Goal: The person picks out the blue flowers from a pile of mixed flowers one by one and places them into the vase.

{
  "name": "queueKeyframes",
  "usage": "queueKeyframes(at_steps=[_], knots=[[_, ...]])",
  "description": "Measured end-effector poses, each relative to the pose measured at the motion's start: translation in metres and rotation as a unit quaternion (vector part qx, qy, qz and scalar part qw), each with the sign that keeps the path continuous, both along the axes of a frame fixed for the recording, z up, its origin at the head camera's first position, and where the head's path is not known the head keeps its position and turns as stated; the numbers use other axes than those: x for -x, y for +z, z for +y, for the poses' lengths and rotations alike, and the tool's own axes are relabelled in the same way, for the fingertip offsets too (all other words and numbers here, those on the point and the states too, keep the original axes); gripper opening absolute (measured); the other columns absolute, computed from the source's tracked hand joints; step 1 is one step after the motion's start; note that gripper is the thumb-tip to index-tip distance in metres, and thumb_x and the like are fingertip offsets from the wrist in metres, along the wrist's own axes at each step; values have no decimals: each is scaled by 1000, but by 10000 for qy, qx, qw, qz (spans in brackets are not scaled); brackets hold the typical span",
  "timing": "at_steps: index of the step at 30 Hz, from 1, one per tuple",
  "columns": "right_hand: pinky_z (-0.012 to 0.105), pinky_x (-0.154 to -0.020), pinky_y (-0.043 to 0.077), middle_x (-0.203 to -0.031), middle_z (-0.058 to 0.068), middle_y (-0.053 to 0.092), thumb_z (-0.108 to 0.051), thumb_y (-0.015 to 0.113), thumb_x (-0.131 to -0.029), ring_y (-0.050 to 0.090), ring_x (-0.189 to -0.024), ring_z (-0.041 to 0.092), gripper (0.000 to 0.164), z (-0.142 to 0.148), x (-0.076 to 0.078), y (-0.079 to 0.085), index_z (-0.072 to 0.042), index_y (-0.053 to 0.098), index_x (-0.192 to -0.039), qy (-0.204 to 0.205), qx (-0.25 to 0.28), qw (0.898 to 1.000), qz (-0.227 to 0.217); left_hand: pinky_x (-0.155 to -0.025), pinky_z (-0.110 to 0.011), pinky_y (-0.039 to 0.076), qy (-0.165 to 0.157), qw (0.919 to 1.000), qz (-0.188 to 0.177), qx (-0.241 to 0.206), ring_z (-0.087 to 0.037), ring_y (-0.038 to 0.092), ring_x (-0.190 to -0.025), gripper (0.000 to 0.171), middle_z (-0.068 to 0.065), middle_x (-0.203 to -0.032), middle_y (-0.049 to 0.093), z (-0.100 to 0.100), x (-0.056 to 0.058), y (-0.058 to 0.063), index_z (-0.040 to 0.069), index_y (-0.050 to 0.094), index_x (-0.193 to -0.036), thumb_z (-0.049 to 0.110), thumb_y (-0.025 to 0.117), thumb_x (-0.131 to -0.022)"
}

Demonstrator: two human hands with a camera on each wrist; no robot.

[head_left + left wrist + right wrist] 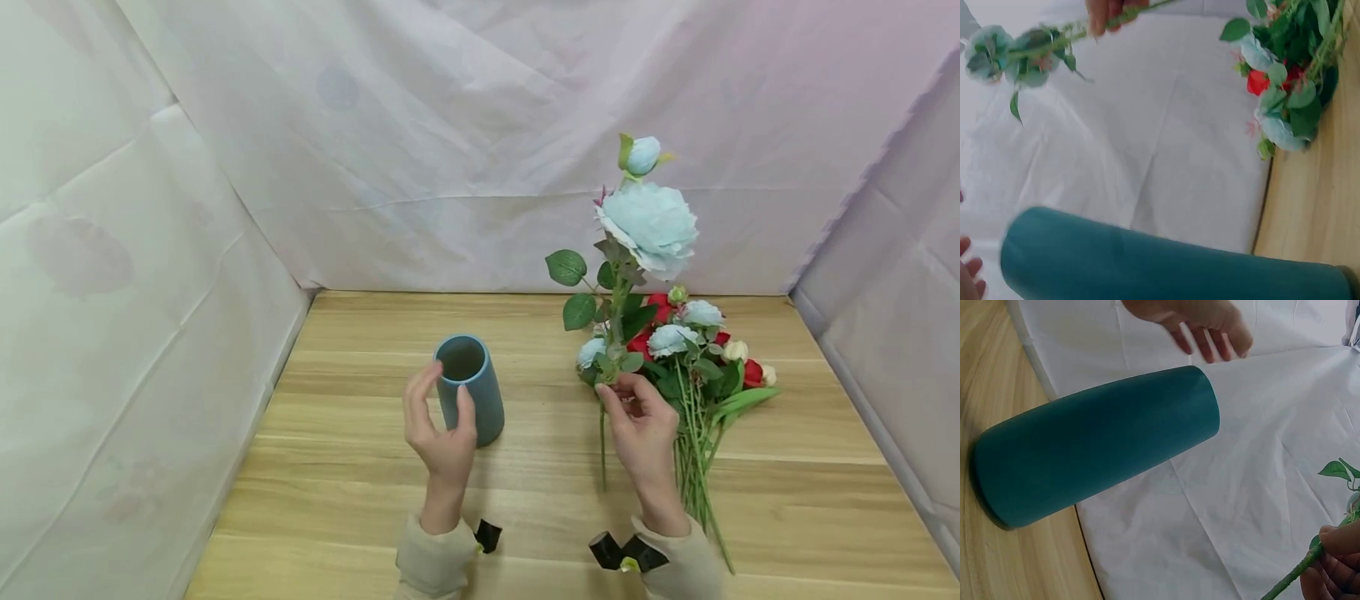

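A tall blue-green vase (483, 408) stands upright on the wooden table, its round mouth facing up. Beside its near left side is my left hand (444, 437), thumb and fingers spread apart and holding nothing; the right wrist view shows that hand (1200, 322) a little away from the rim. My right hand (647, 433) pinches the green stem (1294, 573) of a pale blue flower (651, 227) between thumb and fingers. The flower is held upright, with a bud at its top, leaves along the stem and the stem's lower end hanging below the hand.
Right of the vase lies a pile of flowers (672, 340), red, pale blue and cream, with long stems (693, 467) pointing toward the table's near edge. Pale cloth (465, 150) hangs behind the table and on both sides.
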State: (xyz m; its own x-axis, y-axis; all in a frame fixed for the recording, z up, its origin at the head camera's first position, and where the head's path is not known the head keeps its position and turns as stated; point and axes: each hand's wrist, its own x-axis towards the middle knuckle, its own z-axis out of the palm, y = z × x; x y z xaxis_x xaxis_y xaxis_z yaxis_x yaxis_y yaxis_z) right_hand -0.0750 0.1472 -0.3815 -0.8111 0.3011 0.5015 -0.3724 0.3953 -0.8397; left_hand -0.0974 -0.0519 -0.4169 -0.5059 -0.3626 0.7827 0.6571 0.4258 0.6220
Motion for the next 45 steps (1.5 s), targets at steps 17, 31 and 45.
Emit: queueKeyframes(at_steps=[17, 31, 45], knots=[[12, -57, 46, -73, 15, 63, 14, 69, -75, 56, -69, 1, 11, -10, 8, -24, 6, 64, -82, 351, -217, 9982, 442, -73, -43, 55, -2979, 9185, -2601, 49, -36, 64, -83, 12, -23, -91, 65, 66, -25, 20, -10, 65, -93, -8, 65, -81], [11, -60, 48, -72, 18, 61, 22, 66, -71, 57, -70, 6, 15, -23, -1, -1, 10, 61, -79, 419, -284, 9973, 524, -67, -23, 54, -3169, 8852, -3362, -549, -29, 63, -86, 11, -22, -92, 65, 69, -25, 23, -11, 63, -93, -9, 63, -83], [13, -60, 49, -72, 17, 59, 24, 65, -69, 58, -68, 9, 18, -26, -2, 4, 10, 61, -80, 539, -315, 9965, 547, -64, -28, 56, -2976, 9122, -2812, -183, -36, 64, -78, 11, -25, -85, 63, 68, -26, 24, -13, 60, -88, -17, 60, -78]])
